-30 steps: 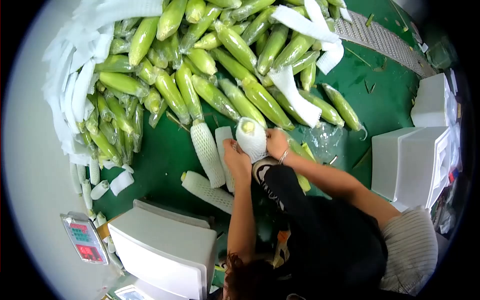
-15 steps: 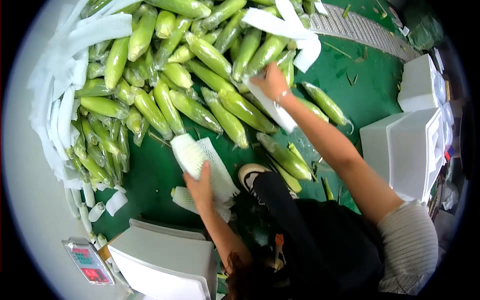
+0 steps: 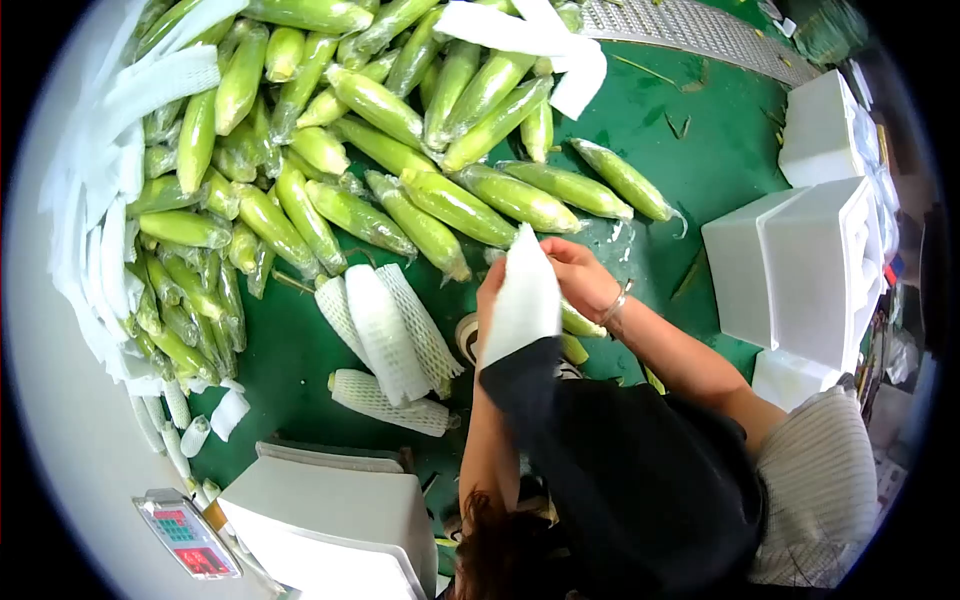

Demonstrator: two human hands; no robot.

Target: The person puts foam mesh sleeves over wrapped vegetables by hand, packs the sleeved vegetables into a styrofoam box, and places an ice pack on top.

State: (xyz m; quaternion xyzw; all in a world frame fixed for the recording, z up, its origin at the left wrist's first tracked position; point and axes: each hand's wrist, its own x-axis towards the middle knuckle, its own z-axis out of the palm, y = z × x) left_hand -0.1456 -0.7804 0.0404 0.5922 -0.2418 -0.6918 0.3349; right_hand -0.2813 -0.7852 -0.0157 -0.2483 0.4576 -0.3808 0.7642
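A white foam sleeve (image 3: 527, 295) is held up between my two hands in front of my body. My left hand (image 3: 489, 296) grips its left side, the fingers partly hidden behind it. Closed at the sleeve's upper right edge is my right hand (image 3: 583, 280), with a bracelet at the wrist. Whether anything is inside the sleeve, I cannot tell. Left of my hands, white foam net sleeves (image 3: 385, 335) lie side by side on the green floor. Below them rests a net-wrapped ear of corn (image 3: 388, 402). Just beyond my hands lie film-wrapped ears of corn (image 3: 520, 197).
A large heap of film-wrapped corn (image 3: 375, 105) fills the upper left, bordered by white foam sleeves (image 3: 95, 240). White foam boxes (image 3: 740, 265) stand at the right, another white box (image 3: 330, 510) at lower left beside a digital scale (image 3: 187, 535). A metal grating (image 3: 690, 35) crosses the top.
My left hand has let go of the net sleeve on the floor and moved right. My right hand has come down from the corn heap with the white foam sleeve, which both hands now hold.
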